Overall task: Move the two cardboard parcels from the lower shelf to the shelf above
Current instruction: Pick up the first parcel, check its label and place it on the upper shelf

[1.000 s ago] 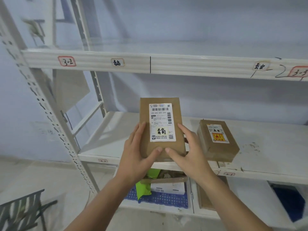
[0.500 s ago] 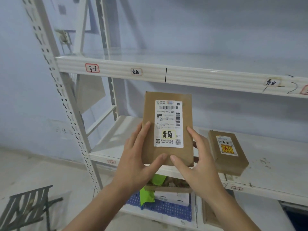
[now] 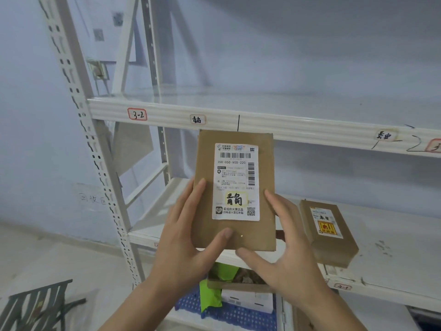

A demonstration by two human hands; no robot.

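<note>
I hold a flat cardboard parcel [image 3: 205, 187] with a white shipping label upright in front of the rack, lifted off the lower shelf [image 3: 393, 259]. Its top edge reaches the front lip of the shelf above [image 3: 298, 126]. My left hand [image 3: 188, 237] grips its lower left side with the thumb across the front. My right hand [image 3: 284, 237] holds its lower right corner. A second, smaller cardboard parcel [image 3: 334, 247] with a yellow and red sticker lies flat on the lower shelf, just right of my right hand.
A perforated white upright [image 3: 95, 163] bounds the rack on the left. Under the lower shelf sit a blue plastic crate [image 3: 226, 314], an open carton and green packaging [image 3: 210, 295]. A dark folding frame [image 3: 35, 309] stands on the floor at lower left.
Both hands have raised the labelled parcel from just above the lower shelf up to the upper shelf's front edge. The smaller parcel has stayed in place.
</note>
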